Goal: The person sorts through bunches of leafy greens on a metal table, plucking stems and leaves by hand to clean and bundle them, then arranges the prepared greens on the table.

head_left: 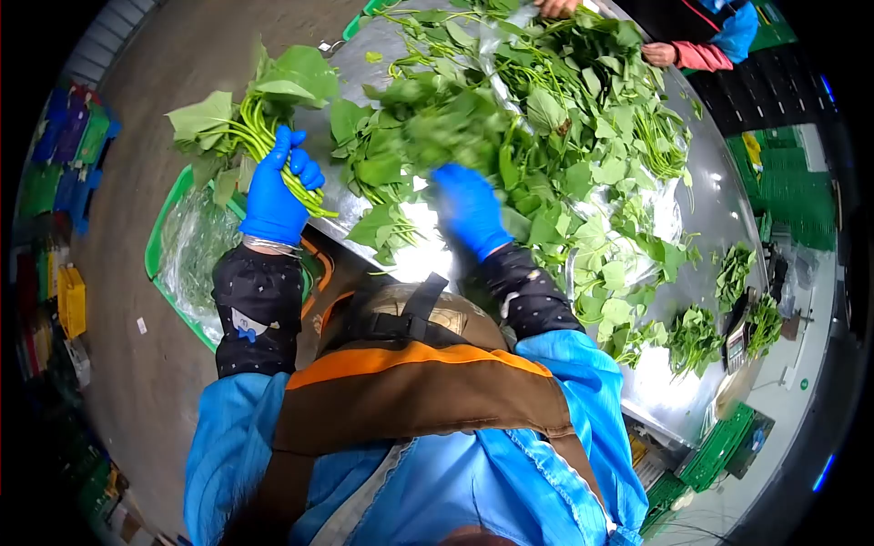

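My left hand, in a blue glove, is closed around a bunch of leafy greens with long green stems and broad leaves. It holds the bunch up off the table's left edge, stem ends pointing down to the right. My right hand, also blue-gloved, is over the table's near edge beside a heap of the same greens. Motion blurs this hand and the leaves just beyond it, so its fingers and anything in them cannot be made out. A small clump of greens lies between my hands.
The metal table carries the heap, clear plastic and separate bunches at right. Below my left hand stands a green crate lined with plastic. Across the table are another person's hands. Green crates stand lower right.
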`<state>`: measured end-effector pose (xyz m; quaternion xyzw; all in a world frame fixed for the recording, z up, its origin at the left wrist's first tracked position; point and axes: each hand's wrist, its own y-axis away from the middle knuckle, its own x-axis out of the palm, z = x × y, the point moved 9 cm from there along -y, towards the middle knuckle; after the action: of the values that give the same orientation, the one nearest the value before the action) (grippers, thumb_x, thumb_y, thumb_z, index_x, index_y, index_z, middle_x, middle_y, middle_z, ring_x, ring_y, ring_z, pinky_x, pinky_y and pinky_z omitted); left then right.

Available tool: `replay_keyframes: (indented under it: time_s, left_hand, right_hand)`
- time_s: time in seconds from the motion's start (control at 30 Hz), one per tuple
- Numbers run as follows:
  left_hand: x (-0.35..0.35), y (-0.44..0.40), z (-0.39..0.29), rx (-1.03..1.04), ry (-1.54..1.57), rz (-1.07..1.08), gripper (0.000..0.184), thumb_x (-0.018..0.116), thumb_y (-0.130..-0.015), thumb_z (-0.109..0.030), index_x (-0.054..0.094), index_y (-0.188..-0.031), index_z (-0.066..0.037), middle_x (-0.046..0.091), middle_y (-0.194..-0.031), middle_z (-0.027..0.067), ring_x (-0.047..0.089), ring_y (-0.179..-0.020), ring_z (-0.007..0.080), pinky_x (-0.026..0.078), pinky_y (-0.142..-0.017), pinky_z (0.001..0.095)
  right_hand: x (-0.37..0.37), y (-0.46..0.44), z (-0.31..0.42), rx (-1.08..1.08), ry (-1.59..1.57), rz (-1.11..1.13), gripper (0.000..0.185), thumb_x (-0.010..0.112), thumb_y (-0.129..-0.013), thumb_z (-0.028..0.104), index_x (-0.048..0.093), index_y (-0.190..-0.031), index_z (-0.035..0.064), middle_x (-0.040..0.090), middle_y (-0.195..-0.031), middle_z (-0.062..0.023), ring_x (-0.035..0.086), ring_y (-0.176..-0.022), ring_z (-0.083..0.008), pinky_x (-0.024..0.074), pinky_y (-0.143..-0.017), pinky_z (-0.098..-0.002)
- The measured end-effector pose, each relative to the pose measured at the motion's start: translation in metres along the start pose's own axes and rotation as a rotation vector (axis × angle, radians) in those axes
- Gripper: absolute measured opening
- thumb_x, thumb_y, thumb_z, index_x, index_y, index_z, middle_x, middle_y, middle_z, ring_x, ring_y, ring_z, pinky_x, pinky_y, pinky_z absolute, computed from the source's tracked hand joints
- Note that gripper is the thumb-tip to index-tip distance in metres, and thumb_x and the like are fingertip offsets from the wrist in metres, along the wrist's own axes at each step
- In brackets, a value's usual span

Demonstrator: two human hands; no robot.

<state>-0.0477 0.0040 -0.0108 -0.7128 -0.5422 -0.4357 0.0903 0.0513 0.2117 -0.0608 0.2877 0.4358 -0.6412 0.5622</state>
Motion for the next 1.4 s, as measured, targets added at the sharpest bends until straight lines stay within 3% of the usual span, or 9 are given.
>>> replay_keyframes:
  time_s: [0.1,0.23,0.37,0.47,0.57,0.63,0.7,0.8,1.4]
  left_hand:
    - [-0.027,0.005,0.007,-0.025,0.008,-0.115,0.022,0.047,-0.088,-0.025,0.052,-0.097,-0.006,0.035,-0.058,-0.0014,0.032,-0.05,0.0115,0.029,-0.049,0.0253]
    - [-0.047,0.009,0.022,-0.062,0.035,-0.15,0.022,0.049,-0.087,-0.021,0.053,-0.101,-0.005,0.04,-0.062,0.0,0.037,-0.052,0.0123,0.032,-0.05,0.0251]
    - [-0.037,0.011,0.031,-0.083,0.036,-0.098,0.024,0.049,-0.086,-0.021,0.052,-0.103,-0.004,0.041,-0.062,0.0004,0.037,-0.052,0.0124,0.032,-0.049,0.0251]
    - [-0.034,0.014,0.029,-0.082,0.022,-0.122,0.024,0.05,-0.086,-0.021,0.052,-0.103,-0.004,0.04,-0.061,0.0002,0.037,-0.051,0.0125,0.032,-0.049,0.0249]
    - [-0.041,0.017,0.027,-0.054,-0.001,-0.17,0.023,0.051,-0.085,-0.02,0.052,-0.102,-0.004,0.04,-0.061,0.0,0.038,-0.052,0.0125,0.032,-0.049,0.0251]
    - [-0.045,0.019,0.029,-0.057,-0.007,-0.203,0.022,0.051,-0.085,-0.021,0.053,-0.1,-0.005,0.043,-0.061,0.0002,0.04,-0.053,0.0126,0.033,-0.049,0.0252]
    - [-0.049,0.021,0.036,-0.077,0.016,-0.22,0.022,0.052,-0.085,-0.021,0.053,-0.1,-0.005,0.044,-0.062,0.0003,0.041,-0.053,0.0127,0.034,-0.049,0.0252]
    - [-0.046,0.017,0.054,-0.125,0.046,-0.151,0.024,0.053,-0.085,-0.023,0.054,-0.101,-0.005,0.047,-0.064,0.0003,0.043,-0.054,0.0134,0.035,-0.049,0.0256]
    - [0.036,0.031,0.057,-0.024,-0.182,-0.056,0.023,0.061,-0.08,-0.017,0.056,-0.099,-0.005,0.059,-0.086,0.0065,0.052,-0.06,0.0119,0.041,-0.056,0.023]
  right_hand:
    - [-0.068,-0.002,-0.041,0.083,0.2,-0.184,0.047,0.057,-0.067,0.01,0.051,-0.113,0.0106,0.048,-0.118,-0.0122,0.048,-0.101,-0.0321,0.0398,-0.087,-0.0382]
    - [-0.112,-0.009,-0.011,0.144,0.11,-0.316,0.03,0.062,-0.07,0.015,0.059,-0.099,0.0112,0.056,-0.102,-0.0098,0.053,-0.089,-0.03,0.0432,-0.076,-0.0372]
    - [-0.009,0.01,0.044,0.123,0.03,0.298,0.017,0.063,-0.069,0.024,0.058,-0.074,0.009,0.057,-0.077,-0.0082,0.056,-0.068,-0.0277,0.0443,-0.059,-0.0386]
    - [0.032,0.021,0.046,0.123,0.098,0.346,0.024,0.062,-0.072,0.027,0.061,-0.078,0.0043,0.059,-0.072,-0.0131,0.059,-0.07,-0.025,0.046,-0.063,-0.0369]
    - [-0.002,0.011,0.026,0.441,-0.873,0.39,0.023,0.057,-0.079,0.024,0.061,-0.088,0.003,0.061,-0.073,-0.0101,0.058,-0.065,-0.0178,0.0462,-0.061,-0.0305]
    - [-0.037,0.008,0.004,0.577,-1.305,0.093,0.022,0.053,-0.083,0.02,0.063,-0.092,0.0037,0.062,-0.074,-0.0054,0.055,-0.061,-0.0106,0.0439,-0.059,-0.0239]
    - [-0.011,0.026,-0.017,0.69,-1.056,0.273,0.021,0.055,-0.082,0.02,0.065,-0.09,0.0039,0.059,-0.07,-0.0017,0.051,-0.058,-0.0067,0.04,-0.053,-0.0204]
    - [-0.028,0.044,-0.023,0.773,-1.007,0.159,0.018,0.057,-0.082,0.018,0.065,-0.091,0.005,0.053,-0.064,0.0021,0.045,-0.054,-0.0046,0.0359,-0.049,-0.0196]
    - [-0.089,0.032,0.008,0.481,-0.894,-0.198,0.011,0.067,-0.074,0.008,0.062,-0.08,0.0007,0.053,-0.06,0.0023,0.043,-0.054,-0.0023,0.0343,-0.047,-0.0185]
